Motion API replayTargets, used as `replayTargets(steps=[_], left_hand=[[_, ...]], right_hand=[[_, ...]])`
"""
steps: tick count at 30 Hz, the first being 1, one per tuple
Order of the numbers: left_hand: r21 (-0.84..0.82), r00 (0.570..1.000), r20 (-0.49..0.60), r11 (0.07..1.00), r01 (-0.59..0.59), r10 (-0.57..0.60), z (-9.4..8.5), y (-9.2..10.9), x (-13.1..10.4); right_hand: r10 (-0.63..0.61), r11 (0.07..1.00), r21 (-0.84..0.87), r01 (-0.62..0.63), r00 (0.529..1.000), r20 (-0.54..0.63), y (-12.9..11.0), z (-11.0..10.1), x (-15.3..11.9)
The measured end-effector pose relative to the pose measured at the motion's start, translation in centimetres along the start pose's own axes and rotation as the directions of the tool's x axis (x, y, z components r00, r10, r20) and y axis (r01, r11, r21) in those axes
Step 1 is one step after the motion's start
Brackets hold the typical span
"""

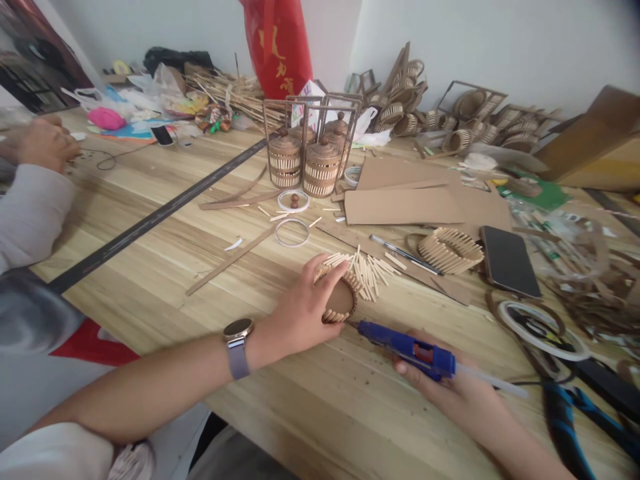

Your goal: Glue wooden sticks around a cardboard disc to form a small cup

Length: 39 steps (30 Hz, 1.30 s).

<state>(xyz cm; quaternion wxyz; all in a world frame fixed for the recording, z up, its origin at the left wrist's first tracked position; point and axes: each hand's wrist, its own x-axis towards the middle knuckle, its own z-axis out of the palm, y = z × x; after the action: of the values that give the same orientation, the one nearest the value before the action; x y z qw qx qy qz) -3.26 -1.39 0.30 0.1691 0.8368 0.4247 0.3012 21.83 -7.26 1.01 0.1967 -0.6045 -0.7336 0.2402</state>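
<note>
My left hand [305,310], with a watch on its wrist, is curled round a small round cardboard basket [341,298] edged with short wooden sticks. In my right hand [450,383] lies a blue glue gun [407,348], a clear glue stick jutting from its back end. The gun's tip points left and sits close to the lower right edge of the basket; whether it touches cannot be told. Loose short sticks [370,272] are heaped just behind the basket. A white ring [293,233] lies farther back.
Lidded baskets in frames [321,163] stand behind cardboard sheets [405,207]. A phone [510,261], stick ring [450,251], pen [406,254] and blue-black pliers [563,417] lie at right. A long black strip [165,212] crosses the left, near another person's hand [47,143].
</note>
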Motion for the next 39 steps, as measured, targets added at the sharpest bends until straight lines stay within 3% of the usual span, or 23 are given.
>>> replayTargets(steps=[7, 16, 32, 39], left_hand=[[0.008, 1.0, 0.002, 1.0, 0.004, -0.004, -0.1, 0.0, 0.1], [0.015, 1.0, -0.007, 1.0, -0.007, 0.007, 0.0, 0.0, 0.0], [0.018, 1.0, 0.0, 1.0, -0.005, 0.005, 0.0, 0.0, 0.0], [0.019, 1.0, -0.001, 1.0, -0.014, 0.014, 0.0, 0.0, 0.0]], right_hand=[[0.034, 0.999, -0.009, -0.034, 0.999, -0.031, 1.1, 0.6, -0.2], [-0.004, 1.0, -0.027, 0.002, 0.999, -0.051, 0.6, 0.7, 0.0], [-0.022, 1.0, -0.01, 0.022, 0.999, 0.049, -0.6, 0.2, 0.2], [-0.056, 0.998, -0.021, 0.056, 0.998, 0.021, -0.2, 0.5, 0.1]])
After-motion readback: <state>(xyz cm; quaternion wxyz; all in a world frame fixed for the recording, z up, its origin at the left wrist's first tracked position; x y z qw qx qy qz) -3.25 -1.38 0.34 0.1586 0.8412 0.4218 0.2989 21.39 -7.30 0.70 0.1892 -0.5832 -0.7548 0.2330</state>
